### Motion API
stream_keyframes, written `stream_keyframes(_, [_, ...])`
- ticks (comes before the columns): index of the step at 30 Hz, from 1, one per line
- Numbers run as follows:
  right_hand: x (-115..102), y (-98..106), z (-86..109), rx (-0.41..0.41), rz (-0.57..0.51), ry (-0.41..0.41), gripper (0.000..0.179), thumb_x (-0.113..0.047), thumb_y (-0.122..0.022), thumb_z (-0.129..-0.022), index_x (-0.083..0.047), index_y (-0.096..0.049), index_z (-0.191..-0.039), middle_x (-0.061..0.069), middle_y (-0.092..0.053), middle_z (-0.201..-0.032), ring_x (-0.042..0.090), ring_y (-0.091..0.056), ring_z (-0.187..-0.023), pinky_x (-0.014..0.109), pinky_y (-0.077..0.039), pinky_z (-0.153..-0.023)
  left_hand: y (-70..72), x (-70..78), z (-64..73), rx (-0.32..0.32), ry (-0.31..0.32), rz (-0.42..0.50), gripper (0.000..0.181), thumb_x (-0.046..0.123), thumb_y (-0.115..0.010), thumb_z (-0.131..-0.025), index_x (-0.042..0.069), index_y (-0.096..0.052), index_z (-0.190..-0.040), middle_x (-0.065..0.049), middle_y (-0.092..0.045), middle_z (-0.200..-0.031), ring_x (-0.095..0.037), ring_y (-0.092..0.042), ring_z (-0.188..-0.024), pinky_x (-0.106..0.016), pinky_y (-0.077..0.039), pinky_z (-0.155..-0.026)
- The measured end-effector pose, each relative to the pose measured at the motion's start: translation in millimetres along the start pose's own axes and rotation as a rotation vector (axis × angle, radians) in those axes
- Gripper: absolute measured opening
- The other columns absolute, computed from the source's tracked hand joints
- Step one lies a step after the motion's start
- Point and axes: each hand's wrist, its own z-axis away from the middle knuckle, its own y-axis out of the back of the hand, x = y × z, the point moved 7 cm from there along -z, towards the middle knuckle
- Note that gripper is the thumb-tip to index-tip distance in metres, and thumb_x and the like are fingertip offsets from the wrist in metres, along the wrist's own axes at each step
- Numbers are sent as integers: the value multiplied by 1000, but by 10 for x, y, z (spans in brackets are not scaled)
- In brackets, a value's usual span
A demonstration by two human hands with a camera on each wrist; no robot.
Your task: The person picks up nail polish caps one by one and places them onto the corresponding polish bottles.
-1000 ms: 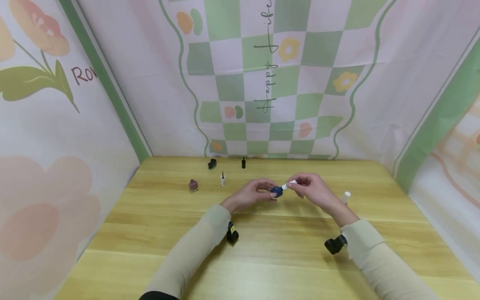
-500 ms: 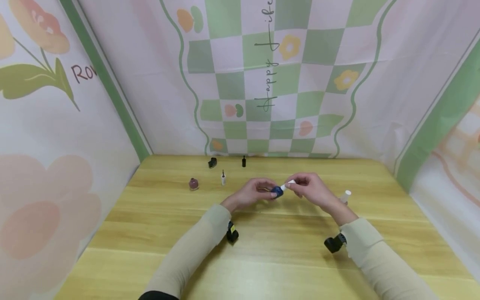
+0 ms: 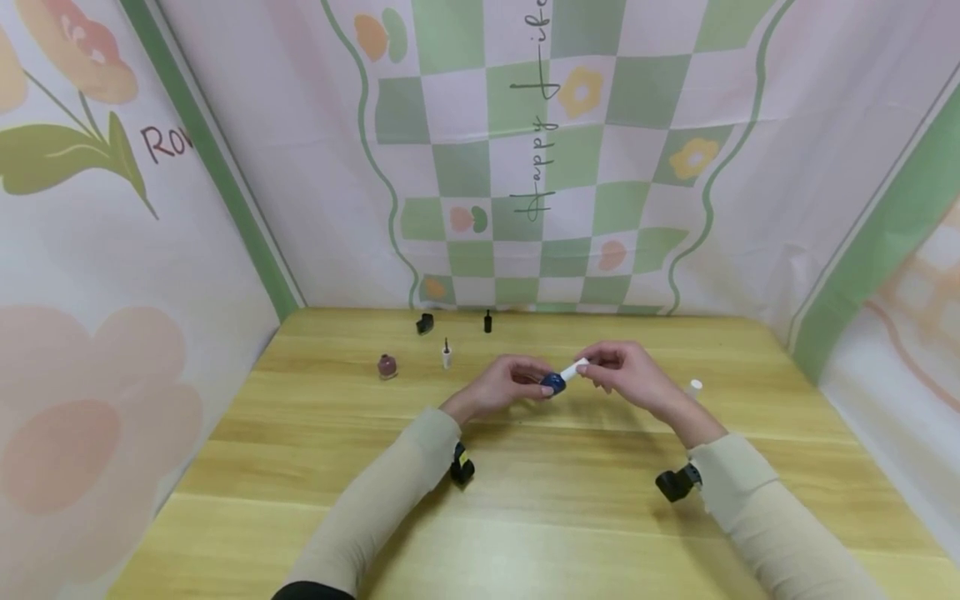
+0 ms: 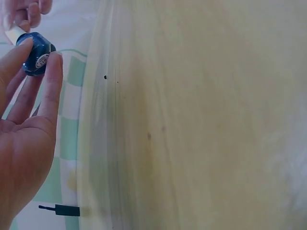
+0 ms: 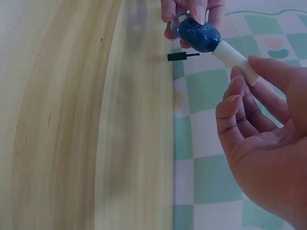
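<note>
Between the thumb and fingers of my left hand (image 3: 501,390) is a small blue nail polish bottle (image 3: 553,383), held tilted above the table. Its white cap (image 5: 237,62) meets the bottle's neck in the right wrist view, and no brush shows between them. The thumb and fingertips of my right hand (image 3: 628,377) pinch that cap near its outer end. In the left wrist view, a round pale label is visible on the blue bottle (image 4: 39,55).
Towards the back left stand a mauve bottle (image 3: 387,367) and a white brush cap (image 3: 446,358), bristles up. Behind them are a black brush cap (image 3: 487,322) and a small dark object (image 3: 425,323). Another white cap (image 3: 695,387) shows behind my right wrist.
The white cap has come up against the blue bottle, closing the dark gap seen earlier. My right fingers have shifted towards the cap's outer end, so more of it shows.
</note>
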Motion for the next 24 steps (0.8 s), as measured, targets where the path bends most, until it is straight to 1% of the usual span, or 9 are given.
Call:
stream_keyframes(3, [1,10,-8,-2,11,0,29,-20,-69,-100,2,-69,-119,11,-68,-88,17,-60,-72,29,-54,-61,3,17,7,5,0,-21,29,14,-75,-95,10,-72,-124,-5,-74,-109,-21,-72,-98,-46,-60,-90])
stream_keyframes(7, [-7,14,-11,-5,22,-6,28,-21,-68,-100,2,-70,-116,11,-69,-89,17,-60,-73,28,-54,-62,4,23,4,2,-7,-41,28,14,-75,-95,10,-72,-123,-4,-75,-109,-22,-72,-97,-45,-60,-89])
stream_keyframes(12, [-19,16,-12,-9,43,-11,27,-24,-68,-100,1,-72,-112,11,-69,-88,26,-62,-77,28,-54,-63,-2,32,7,-3,-13,-55,27,14,-75,-95,9,-72,-122,-5,-75,-107,-22,-72,-95,-44,-60,-87])
stream_keyframes(16, [-29,18,-17,-9,66,-12,27,-25,-68,-101,0,-73,-110,10,-69,-86,30,-61,-77,28,-53,-61,-4,34,12,-4,-13,-61,27,14,-75,-95,10,-73,-122,-5,-75,-107,-22,-72,-95,-44,-60,-87])
stream_keyframes(19, [-38,16,-19,-18,75,-14,29,-25,-68,-101,0,-71,-113,10,-69,-86,26,-60,-73,28,-52,-59,0,45,20,0,-11,-66,26,14,-75,-95,10,-73,-121,-4,-75,-107,-22,-72,-95,-45,-60,-88])
stream_keyframes(24, [-57,26,-21,-42,61,-13,34,-24,-69,-100,1,-66,-122,10,-68,-89,18,-58,-68,28,-51,-57,4,60,27,4,-8,-64,26,13,-75,-95,9,-73,-120,-4,-75,-107,-24,-72,-97,-44,-60,-88])
